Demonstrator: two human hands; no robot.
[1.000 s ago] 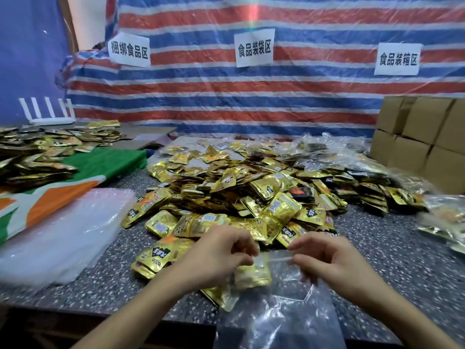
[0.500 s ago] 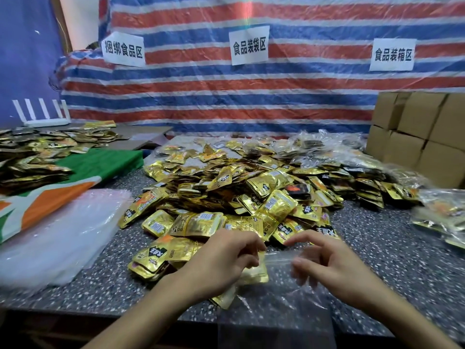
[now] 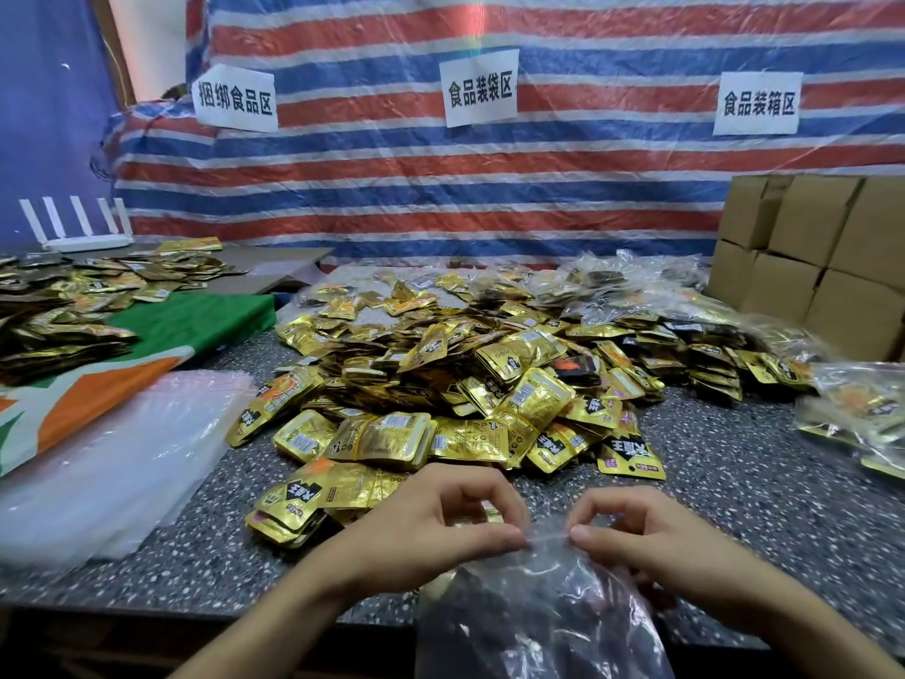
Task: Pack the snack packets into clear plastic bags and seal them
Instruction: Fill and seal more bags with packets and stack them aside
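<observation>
Clear plastic bag (image 3: pixel 538 615) hangs at the table's (image 3: pixel 734 463) near edge, mouth pinched by left hand (image 3: pixel 431 526) and right hand (image 3: pixel 651 536). Film judged light, limp, slippery; grip the top strip.

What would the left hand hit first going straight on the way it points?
The left hand points right along the top edge of the clear bag it pinches, so it would probably meet the right hand first, whose fingers pinch that same edge.
</observation>
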